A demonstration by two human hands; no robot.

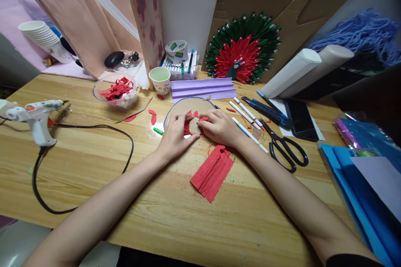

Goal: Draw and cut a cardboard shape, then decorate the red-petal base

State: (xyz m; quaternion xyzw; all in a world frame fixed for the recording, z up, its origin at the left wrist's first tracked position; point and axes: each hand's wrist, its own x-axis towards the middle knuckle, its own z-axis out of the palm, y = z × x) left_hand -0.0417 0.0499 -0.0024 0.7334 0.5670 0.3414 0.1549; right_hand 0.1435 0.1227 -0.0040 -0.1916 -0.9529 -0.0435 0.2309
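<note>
My left hand (176,132) and my right hand (219,127) meet over a round cardboard disc (184,107) with a blue rim. Both press with closed fingers on a small tan cardboard piece (194,126) with red paper petals (188,127) under it. A folded strip of red crepe paper (212,172) lies on the wooden table (150,200) just in front of my right hand.
A glue gun (35,116) with a black cord (94,142) rests at the left. A clear bowl of red scraps (116,91), paper cup (160,79), markers (183,69), purple folded paper (203,88), pens (247,119), scissors (283,147), blue sheets (360,183) and a red-green paper fan (242,50) surround the disc.
</note>
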